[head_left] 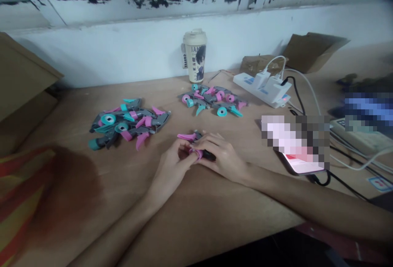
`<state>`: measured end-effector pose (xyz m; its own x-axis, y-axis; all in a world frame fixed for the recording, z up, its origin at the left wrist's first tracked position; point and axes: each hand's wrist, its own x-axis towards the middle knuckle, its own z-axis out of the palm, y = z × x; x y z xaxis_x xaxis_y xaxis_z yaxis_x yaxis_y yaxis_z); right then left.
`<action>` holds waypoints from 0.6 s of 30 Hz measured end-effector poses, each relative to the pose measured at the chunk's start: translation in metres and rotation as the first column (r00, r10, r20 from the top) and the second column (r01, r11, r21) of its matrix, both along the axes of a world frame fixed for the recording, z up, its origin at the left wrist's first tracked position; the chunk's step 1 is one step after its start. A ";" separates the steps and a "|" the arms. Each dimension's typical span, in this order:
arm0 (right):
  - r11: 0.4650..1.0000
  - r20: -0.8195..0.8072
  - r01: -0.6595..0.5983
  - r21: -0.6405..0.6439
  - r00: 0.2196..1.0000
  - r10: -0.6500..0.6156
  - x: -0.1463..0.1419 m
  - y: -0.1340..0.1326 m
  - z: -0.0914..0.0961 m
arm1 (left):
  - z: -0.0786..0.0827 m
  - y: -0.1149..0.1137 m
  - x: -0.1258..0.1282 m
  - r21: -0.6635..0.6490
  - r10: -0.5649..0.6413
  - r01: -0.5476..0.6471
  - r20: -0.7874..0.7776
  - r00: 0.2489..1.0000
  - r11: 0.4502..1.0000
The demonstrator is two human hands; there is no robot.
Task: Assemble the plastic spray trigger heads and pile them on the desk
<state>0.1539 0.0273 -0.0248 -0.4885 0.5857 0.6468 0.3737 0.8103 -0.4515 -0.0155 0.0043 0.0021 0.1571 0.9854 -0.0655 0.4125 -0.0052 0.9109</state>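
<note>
Between both hands, low over the table, is a grey trigger spray head with a pink trigger (186,136) and a pink collar (196,153). My left hand (173,162) is closed round its collar end, the thumb pressed on the pink ring. From the other side my right hand (225,154) wraps over the dark grey body, and its fingers hide much of it. To the left lies a pile of similar grey spray heads (130,121) with pink and teal parts. A second pile of spray heads (211,100) lies beyond my hands.
A lidded coffee cup (196,56) stands by the wall. At right are a white power strip (260,89) with plugs and cables, and a phone (296,158) on a cable. Cardboard (24,78) stands at left, near a blurred red-and-yellow thing (24,201).
</note>
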 end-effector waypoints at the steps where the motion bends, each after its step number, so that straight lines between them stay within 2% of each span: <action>1: 1.000 -0.009 -0.011 -0.013 1.000 0.011 0.000 0.000 0.000 | 0.000 0.001 -0.001 -0.007 -0.005 0.005 0.003 1.000 1.000; 7: 0.999 -0.019 -0.034 -0.025 0.999 0.034 -0.001 -0.002 0.003 | 0.000 0.003 -0.004 0.004 -0.065 0.065 0.019 0.998 0.998; 12: 0.999 -0.006 -0.031 -0.024 1.000 0.031 -0.001 -0.002 0.005 | -0.001 0.002 0.000 0.034 -0.018 0.018 0.009 1.000 0.999; 18: 1.000 0.006 0.000 0.000 1.000 0.000 -0.002 -0.003 0.002 | 0.003 0.001 0.003 -0.004 0.017 -0.017 0.033 0.999 1.000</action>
<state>0.1522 0.0245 -0.0231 -0.4920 0.5860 0.6438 0.3767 0.8100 -0.4495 -0.0123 0.0056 0.0049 0.1424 0.9877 -0.0646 0.3825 0.0053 0.9240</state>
